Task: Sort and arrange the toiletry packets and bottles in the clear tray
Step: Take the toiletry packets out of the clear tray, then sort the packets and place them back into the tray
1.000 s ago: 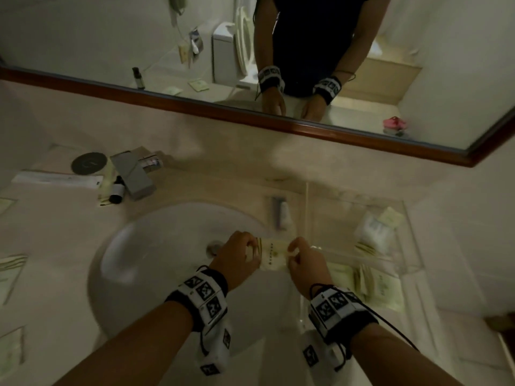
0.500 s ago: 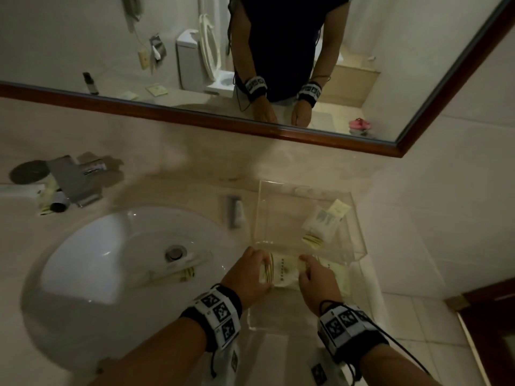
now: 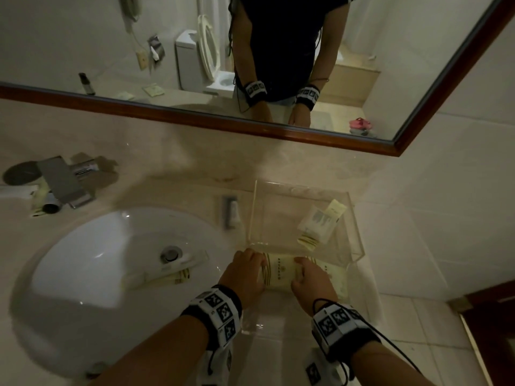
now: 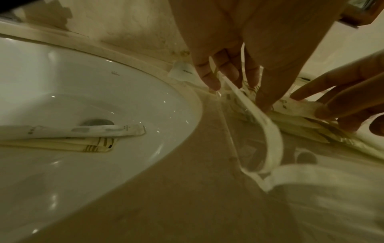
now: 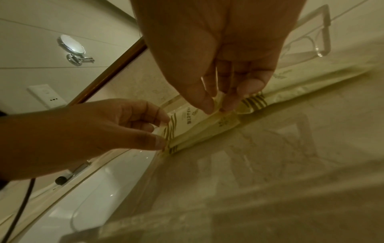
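Observation:
The clear tray (image 3: 252, 215) stands on the counter right of the sink. My two hands hold a cream packet with gold stripes (image 3: 280, 271) low in its near compartment. My left hand (image 3: 259, 270) pinches the packet's striped left end, and my right hand (image 3: 299, 274) pinches the right end. The right wrist view shows both pinches: right hand (image 5: 217, 108), left hand (image 5: 164, 133), packet (image 5: 199, 128). More cream packets (image 3: 333, 274) lie under and beside it. The far compartment holds white packets (image 3: 317, 222) and a small yellow packet (image 3: 335, 208).
A small bottle (image 3: 231, 213) lies on the counter left of the tray. In the white sink (image 3: 83, 246) lie a long white packet (image 4: 87, 131) and a cream packet (image 4: 97, 147). A faucet (image 3: 64, 179) and a dark-capped bottle (image 3: 50, 206) are at far left. The wall is close on the right.
Both hands carried the cream packet from over the sink's rim to the right and down into the tray's near compartment. The head view swung right.

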### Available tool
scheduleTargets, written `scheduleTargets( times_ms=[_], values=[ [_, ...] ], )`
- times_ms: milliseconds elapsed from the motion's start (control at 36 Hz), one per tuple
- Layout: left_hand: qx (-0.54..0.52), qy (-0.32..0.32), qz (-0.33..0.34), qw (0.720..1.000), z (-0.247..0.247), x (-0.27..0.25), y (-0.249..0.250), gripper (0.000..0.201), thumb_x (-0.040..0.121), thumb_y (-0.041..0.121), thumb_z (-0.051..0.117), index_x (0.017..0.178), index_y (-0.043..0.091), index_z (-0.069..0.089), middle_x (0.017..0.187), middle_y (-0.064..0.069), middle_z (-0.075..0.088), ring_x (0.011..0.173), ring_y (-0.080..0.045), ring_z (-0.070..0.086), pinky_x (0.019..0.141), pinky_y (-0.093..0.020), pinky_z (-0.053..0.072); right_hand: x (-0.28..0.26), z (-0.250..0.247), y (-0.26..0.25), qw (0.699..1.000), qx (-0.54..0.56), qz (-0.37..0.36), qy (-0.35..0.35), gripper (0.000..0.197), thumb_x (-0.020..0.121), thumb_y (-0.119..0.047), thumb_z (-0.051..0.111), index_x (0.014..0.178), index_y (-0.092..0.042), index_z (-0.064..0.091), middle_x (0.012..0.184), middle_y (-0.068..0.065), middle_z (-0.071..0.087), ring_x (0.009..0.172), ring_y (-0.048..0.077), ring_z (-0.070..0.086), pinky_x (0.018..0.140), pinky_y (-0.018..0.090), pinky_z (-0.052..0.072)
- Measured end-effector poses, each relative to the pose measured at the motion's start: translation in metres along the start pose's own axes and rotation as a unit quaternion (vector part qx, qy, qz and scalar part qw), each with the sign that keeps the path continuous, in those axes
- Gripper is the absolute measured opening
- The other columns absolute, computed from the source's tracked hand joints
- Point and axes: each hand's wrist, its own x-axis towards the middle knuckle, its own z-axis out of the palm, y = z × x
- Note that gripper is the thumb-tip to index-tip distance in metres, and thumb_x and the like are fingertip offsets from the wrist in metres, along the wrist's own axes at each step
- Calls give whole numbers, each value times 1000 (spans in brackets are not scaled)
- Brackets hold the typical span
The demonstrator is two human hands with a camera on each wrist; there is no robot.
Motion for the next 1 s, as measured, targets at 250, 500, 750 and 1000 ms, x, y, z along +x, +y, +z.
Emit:
scheduleTargets(
  times_ms=[250,500,750,1000],
  values=[
    [28,-9,5,1000,1,2,0,35,88,12,50,122,13,51,133,-4,36,120,-25,36,100,-36,41,5,1,0,999,-44,18,-19,55,87,-24,52,139,-22,34,138,5,45,125,22,47,103,34,41],
    [72,-24,24,997,-2,3,-3,39,88,17,51,127,16,49,134,-1,41,122,-25,35,101,-36,38,5,0,-5,995,-92,19,-20,52,89,-25,51,138,-22,36,137,6,40,123,24,47,99,34,42],
    [98,-64,8,993,-6,3,1,40,88,17,45,128,19,49,131,-1,49,120,-29,36,96,-40,38,2,0,-10,993,-109,25,-41,50,90,-23,50,137,-20,36,139,5,38,125,24,45,100,35,42],
    [49,-67,-18,996,-35,-13,-11,48,88,19,51,134,20,41,147,0,34,133,-26,29,107,-42,31,-8,-16,-37,996,-88,-24,-15,44,88,-27,52,131,-25,41,128,3,51,114,20,52,92,33,47]
  ],
)
